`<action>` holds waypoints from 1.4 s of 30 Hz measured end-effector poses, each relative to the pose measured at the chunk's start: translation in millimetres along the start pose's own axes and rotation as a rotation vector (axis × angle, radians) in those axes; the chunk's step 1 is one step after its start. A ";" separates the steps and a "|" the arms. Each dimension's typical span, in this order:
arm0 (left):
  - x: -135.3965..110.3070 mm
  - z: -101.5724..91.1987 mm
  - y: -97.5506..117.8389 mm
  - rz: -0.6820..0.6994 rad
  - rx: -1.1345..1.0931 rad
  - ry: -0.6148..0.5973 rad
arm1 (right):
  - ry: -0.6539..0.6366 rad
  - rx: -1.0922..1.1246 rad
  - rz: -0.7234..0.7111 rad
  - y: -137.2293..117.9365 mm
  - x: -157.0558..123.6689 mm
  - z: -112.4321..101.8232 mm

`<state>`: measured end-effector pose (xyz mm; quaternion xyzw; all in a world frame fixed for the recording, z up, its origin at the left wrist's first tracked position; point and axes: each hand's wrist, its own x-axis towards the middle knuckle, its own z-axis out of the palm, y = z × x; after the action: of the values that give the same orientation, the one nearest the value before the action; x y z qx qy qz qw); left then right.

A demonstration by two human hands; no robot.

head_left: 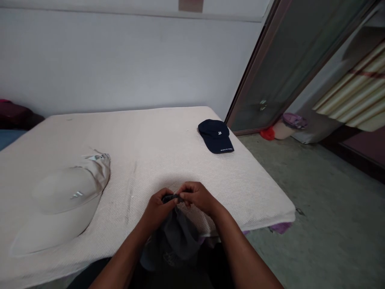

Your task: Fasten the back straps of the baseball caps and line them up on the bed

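Note:
A dark grey cap [180,237] hangs down from both hands at the front edge of the bed, its crown lowest, with a pale marking dimly visible. My left hand [160,208] is closed, thumb and fingers pinching the strap or rim at the cap's upper end. Close beside it, my right hand [197,196] is closed too, its fingertips pinching the same narrow dark band. The fingers hide the detail of that band. Further off lies a navy cap [214,135] with a small white emblem, its brim pointing toward the right front.
A pale wide-brimmed hat [67,192] with gathered fabric rests at the left of the bed [144,136]. White wall [129,60] stands behind. At the right are a glass door [261,72], grey floor [325,200], a bin [284,129] with a purple liner and a striped curtain [355,88].

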<state>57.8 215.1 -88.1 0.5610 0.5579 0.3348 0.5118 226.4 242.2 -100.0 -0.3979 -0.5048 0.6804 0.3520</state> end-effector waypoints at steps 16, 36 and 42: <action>0.2 0.2 0.6 0.024 -0.026 0.046 | 0.045 -0.005 -0.035 2.1 2.3 1.8; 1.0 -2.3 -3.0 -0.021 -0.052 0.028 | 0.030 0.034 -0.050 7.2 4.6 6.0; 0.8 -1.8 -5.1 -0.015 -0.047 0.022 | -0.020 0.059 -0.026 3.5 1.7 6.2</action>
<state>54.8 215.5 -92.7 0.5408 0.5599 0.3502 0.5210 219.9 240.3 -102.6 -0.3739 -0.4932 0.6943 0.3674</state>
